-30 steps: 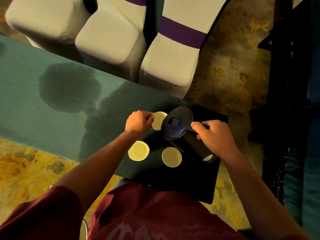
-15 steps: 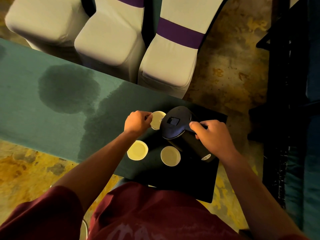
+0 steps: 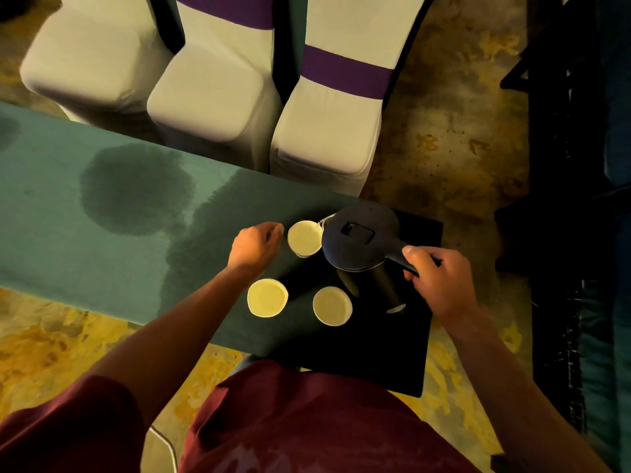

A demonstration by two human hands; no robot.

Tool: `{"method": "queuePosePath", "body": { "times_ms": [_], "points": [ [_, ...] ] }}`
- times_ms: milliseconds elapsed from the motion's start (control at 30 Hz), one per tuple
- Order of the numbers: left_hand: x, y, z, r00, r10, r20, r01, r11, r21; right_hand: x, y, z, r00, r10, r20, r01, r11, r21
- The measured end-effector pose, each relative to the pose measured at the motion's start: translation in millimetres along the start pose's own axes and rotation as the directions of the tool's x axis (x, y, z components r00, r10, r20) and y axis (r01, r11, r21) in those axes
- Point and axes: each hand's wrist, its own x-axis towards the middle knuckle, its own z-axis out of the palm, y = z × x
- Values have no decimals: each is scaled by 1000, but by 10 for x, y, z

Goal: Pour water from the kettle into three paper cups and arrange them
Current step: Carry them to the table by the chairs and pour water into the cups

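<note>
Fig.: pour step, far cup. Kettle (image 3: 358, 235) held by handle in right hand (image 3: 440, 285), grip wrapped tight, spout tipped over far cup (image 3: 305, 238) near table (image 3: 68, 199) far edge. Left hand (image 3: 254, 247) just beside that cup; grip loosely curled, contact w/ cup cannot be told. Near-left cup (image 3: 267, 298) & near-right cup (image 3: 332, 306) set toward near edge, apart. Next, prob.: kettle levelled, set down on black mat (image 3: 392, 353); cups lined up.

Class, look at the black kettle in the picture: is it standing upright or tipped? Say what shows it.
Tipped. The kettle leans spout-first over the far cup, its base raised toward the person, held by the handle in the right hand. A thin stream seems to leave the spout.
</note>
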Motion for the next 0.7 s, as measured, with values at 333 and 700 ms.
{"method": "queuePosePath", "body": {
  "times_ms": [333,700],
  "points": [
    [-385,-151,-335,960,-218,177,182,963,200,-315,-2,-445,996,80,-36,-64,945,320],
    [-1081,-160,-151,937,-289,198,281,957,67,-1022,70,-808,998,1,66,-26,925,379]
  ]
}}
